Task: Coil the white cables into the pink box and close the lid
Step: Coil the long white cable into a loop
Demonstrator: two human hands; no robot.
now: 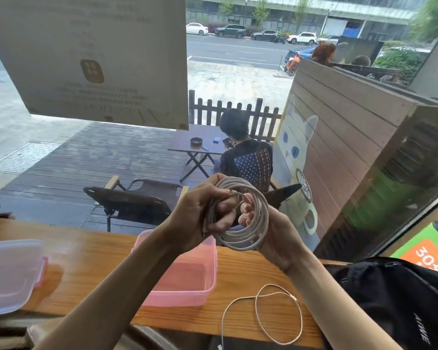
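A wooden bench (238,294) runs along a window facing a street terrace. At frame centre, both hands hold a coiled white cable (248,236) above the bench: the left hand (202,218) clenches one side of the coil, and the right hand (271,236) has its fingers (245,215) hooked through the loops. The open pink box (187,289) sits just below, its lid (8,271) at lower left. A second white cable (278,317) lies loosely looped at lower right, beside a black bag (400,304).

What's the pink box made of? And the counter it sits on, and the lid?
The pink box looks like see-through plastic: the counter's colour shows through its smooth walls. The counter looks like varnished wood, with grain lines and a light sheen. The lid seems to be cloudy clear plastic with pink clips, though it is blurred.
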